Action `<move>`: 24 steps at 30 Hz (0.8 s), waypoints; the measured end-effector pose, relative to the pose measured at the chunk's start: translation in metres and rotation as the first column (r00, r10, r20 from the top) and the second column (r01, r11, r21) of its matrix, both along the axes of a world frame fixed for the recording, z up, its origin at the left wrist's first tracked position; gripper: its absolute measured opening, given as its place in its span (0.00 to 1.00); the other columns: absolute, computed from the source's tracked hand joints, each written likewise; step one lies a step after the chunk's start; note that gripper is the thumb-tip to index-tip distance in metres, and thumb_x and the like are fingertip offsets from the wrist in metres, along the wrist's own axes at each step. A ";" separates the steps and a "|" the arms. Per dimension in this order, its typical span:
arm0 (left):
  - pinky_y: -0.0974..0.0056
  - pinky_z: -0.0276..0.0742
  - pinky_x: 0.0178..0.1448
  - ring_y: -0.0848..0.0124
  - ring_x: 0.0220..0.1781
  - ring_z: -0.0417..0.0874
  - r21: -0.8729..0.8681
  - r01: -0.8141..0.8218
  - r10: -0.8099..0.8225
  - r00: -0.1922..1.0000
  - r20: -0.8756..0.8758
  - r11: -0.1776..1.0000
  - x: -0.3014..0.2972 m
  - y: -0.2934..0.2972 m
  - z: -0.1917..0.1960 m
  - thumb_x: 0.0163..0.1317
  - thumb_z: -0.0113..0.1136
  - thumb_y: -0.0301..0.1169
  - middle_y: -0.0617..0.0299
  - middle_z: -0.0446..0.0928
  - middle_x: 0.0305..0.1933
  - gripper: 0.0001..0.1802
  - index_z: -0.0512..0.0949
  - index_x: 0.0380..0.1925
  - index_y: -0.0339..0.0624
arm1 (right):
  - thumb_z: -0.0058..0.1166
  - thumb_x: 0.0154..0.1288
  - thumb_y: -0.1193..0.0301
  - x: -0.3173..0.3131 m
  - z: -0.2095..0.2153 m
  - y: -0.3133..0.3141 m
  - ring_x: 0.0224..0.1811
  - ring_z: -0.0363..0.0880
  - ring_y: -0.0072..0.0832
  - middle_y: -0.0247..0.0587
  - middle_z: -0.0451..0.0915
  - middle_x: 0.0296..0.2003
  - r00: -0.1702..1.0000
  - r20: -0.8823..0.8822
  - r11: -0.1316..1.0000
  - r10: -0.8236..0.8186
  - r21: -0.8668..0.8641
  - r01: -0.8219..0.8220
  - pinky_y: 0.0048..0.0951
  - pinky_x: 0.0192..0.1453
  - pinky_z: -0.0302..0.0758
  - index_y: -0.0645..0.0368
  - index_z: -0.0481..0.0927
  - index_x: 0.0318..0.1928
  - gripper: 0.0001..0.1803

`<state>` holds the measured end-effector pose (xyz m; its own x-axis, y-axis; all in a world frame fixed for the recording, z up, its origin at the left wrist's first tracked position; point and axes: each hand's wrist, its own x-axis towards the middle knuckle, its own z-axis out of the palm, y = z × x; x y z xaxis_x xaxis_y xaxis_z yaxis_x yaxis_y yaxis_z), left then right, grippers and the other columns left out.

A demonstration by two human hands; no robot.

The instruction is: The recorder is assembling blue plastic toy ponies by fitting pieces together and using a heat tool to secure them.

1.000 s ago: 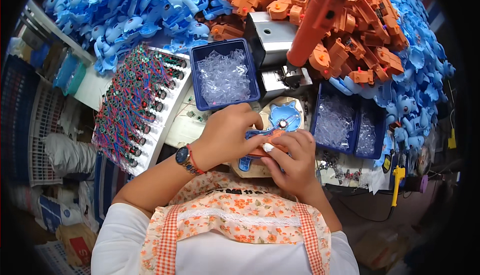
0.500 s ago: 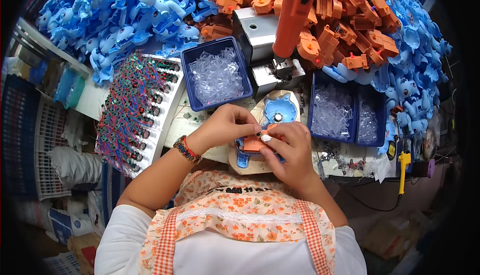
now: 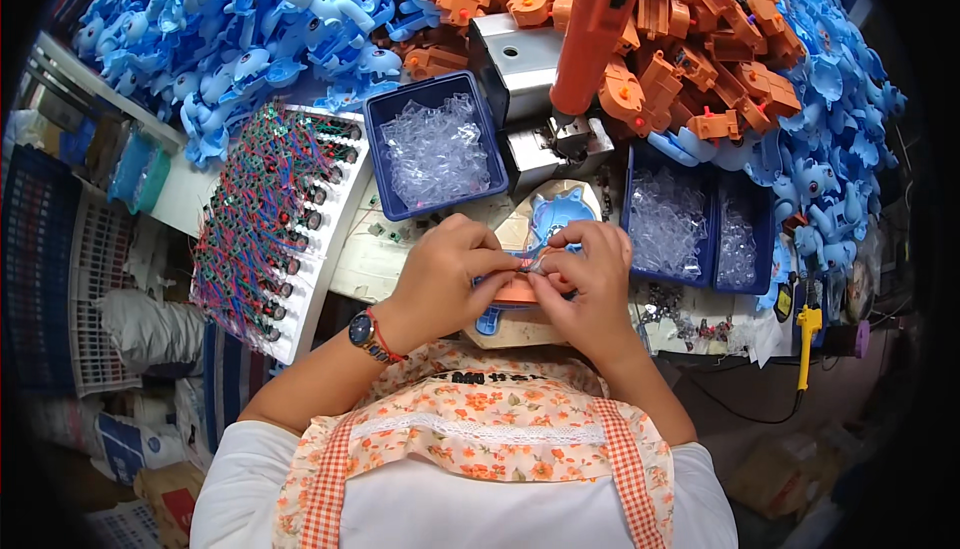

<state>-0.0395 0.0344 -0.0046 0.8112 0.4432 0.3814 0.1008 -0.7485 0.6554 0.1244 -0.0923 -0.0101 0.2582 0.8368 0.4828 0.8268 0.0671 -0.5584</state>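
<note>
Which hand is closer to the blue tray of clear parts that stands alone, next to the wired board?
Left. The left hand lies just below that blue tray, nearly under its front rim. The right hand is farther to the right, below the metal press.

Toy-assembly workshop, heaps of blue toy shells (image 3: 250, 29), orange plastic parts (image 3: 700, 59), bins of clear pieces (image 3: 437, 144), crowded worktop (image 3: 370, 259)
</note>
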 end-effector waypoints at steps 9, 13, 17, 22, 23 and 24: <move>0.59 0.76 0.44 0.62 0.40 0.79 0.011 0.054 -0.054 0.996 0.071 0.999 0.005 0.004 -0.008 0.49 0.71 0.27 0.62 0.80 0.34 0.06 0.86 0.29 0.46 | 0.66 0.51 0.71 0.012 0.018 0.005 0.55 0.75 0.40 0.33 0.78 0.39 0.926 0.324 0.981 0.193 -0.068 -0.181 0.58 0.69 0.56 0.50 0.81 0.29 0.06; 0.59 0.74 0.45 0.65 0.41 0.79 0.139 0.062 -0.069 0.997 0.046 0.988 0.004 0.003 -0.008 0.49 0.71 0.29 0.67 0.80 0.35 0.05 0.85 0.29 0.50 | 0.66 0.51 0.71 0.013 0.018 -0.004 0.54 0.76 0.40 0.33 0.80 0.40 0.938 0.292 0.982 0.188 -0.090 -0.168 0.59 0.68 0.57 0.52 0.82 0.30 0.06; 0.60 0.73 0.45 0.67 0.43 0.78 0.268 0.121 -0.129 0.992 0.011 0.956 0.005 0.008 -0.003 0.49 0.70 0.32 0.70 0.80 0.34 0.06 0.85 0.29 0.52 | 0.67 0.50 0.72 0.014 0.011 -0.021 0.54 0.76 0.41 0.34 0.81 0.41 0.965 0.236 0.992 0.115 -0.086 -0.098 0.59 0.68 0.58 0.53 0.84 0.33 0.08; 0.60 0.73 0.41 0.67 0.41 0.78 0.330 0.127 -0.140 0.990 0.016 0.936 0.008 0.006 -0.002 0.49 0.68 0.32 0.69 0.79 0.33 0.06 0.85 0.29 0.50 | 0.67 0.49 0.74 0.012 0.006 -0.028 0.52 0.77 0.42 0.35 0.81 0.41 0.977 0.176 0.992 0.119 -0.051 -0.111 0.58 0.67 0.59 0.52 0.84 0.34 0.09; 0.60 0.73 0.40 0.67 0.40 0.78 0.343 0.107 -0.119 0.993 0.015 0.933 0.009 0.003 -0.002 0.50 0.66 0.31 0.68 0.78 0.32 0.06 0.84 0.30 0.48 | 0.67 0.49 0.75 0.011 0.005 -0.029 0.52 0.78 0.41 0.36 0.81 0.41 0.980 0.168 0.994 0.108 -0.029 -0.104 0.57 0.67 0.60 0.52 0.83 0.33 0.09; 0.60 0.73 0.40 0.67 0.40 0.78 0.343 0.108 -0.121 0.993 0.017 0.933 0.009 0.000 -0.003 0.50 0.66 0.31 0.68 0.78 0.32 0.06 0.84 0.30 0.48 | 0.67 0.49 0.75 0.012 0.005 -0.031 0.52 0.78 0.41 0.36 0.81 0.41 0.980 0.169 0.994 0.106 -0.030 -0.102 0.57 0.67 0.60 0.52 0.83 0.33 0.09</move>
